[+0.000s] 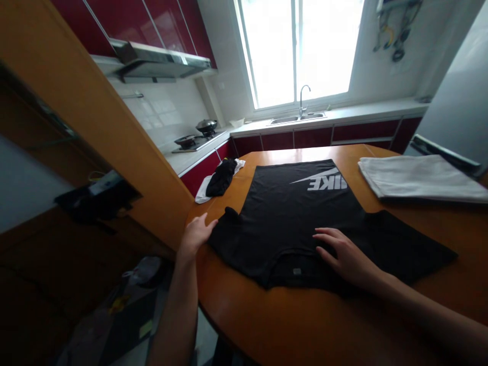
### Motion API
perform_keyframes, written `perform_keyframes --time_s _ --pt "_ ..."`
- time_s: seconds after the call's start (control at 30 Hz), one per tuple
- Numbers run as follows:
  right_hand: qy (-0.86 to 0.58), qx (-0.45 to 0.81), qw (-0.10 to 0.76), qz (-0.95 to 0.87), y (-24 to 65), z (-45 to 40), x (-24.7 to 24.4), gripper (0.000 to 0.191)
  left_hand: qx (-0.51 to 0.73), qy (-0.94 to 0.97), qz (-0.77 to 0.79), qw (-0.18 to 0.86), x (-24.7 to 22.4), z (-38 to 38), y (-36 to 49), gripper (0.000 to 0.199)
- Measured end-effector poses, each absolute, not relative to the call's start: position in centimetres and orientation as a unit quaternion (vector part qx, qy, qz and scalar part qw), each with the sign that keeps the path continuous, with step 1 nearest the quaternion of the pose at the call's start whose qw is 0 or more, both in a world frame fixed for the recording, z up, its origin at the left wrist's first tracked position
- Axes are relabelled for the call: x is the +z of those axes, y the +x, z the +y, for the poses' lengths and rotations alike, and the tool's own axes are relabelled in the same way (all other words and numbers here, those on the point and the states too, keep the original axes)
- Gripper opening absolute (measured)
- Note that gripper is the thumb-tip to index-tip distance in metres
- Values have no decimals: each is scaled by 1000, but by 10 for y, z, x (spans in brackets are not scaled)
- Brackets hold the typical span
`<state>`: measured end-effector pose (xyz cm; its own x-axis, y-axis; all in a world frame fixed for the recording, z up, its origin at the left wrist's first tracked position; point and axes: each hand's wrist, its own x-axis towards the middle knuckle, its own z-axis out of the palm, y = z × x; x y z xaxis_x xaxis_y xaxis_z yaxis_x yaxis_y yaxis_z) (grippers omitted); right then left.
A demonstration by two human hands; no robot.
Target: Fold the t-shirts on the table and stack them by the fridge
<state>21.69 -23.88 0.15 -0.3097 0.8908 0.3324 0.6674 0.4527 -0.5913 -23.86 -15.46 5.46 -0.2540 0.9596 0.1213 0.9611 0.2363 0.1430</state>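
Note:
A black T-shirt with a white printed logo lies spread on the wooden table, its neckline towards me. My left hand is at the end of the sleeve on the left, fingertips touching or just beside its edge. Its visible fingers are apart, and I see no cloth between them. A small part of that sleeve's edge is folded up. Over the shirt near the collar is my right hand, open with fingers spread and slightly bent. Whether its fingertips press on the fabric is unclear.
A folded white cloth rests on the table at the right. Black and white crumpled clothes lie at the far left edge. Beyond the table are a stove with pans, a sink and a window. A wooden frame stands left.

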Motion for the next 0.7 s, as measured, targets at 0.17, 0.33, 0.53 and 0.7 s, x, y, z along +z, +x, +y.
perform_keyframes --time_s 0.17,0.33,0.53,0.7 --pt "-482 169 330 -794 214 -236 -2 29 -114 -521 -844 59 23 -185 -249 59" --pt "-442 143 318 -827 198 -227 12 28 -151 -497 -853 53 15 -191 -244 43" --pt "-360 159 265 -880 131 -214 44 34 -160 -509 -844 50 13 -192 -243 31" --pt "-223 204 157 -940 53 -231 43 67 -184 -524 -830 46 10 -189 -246 24"
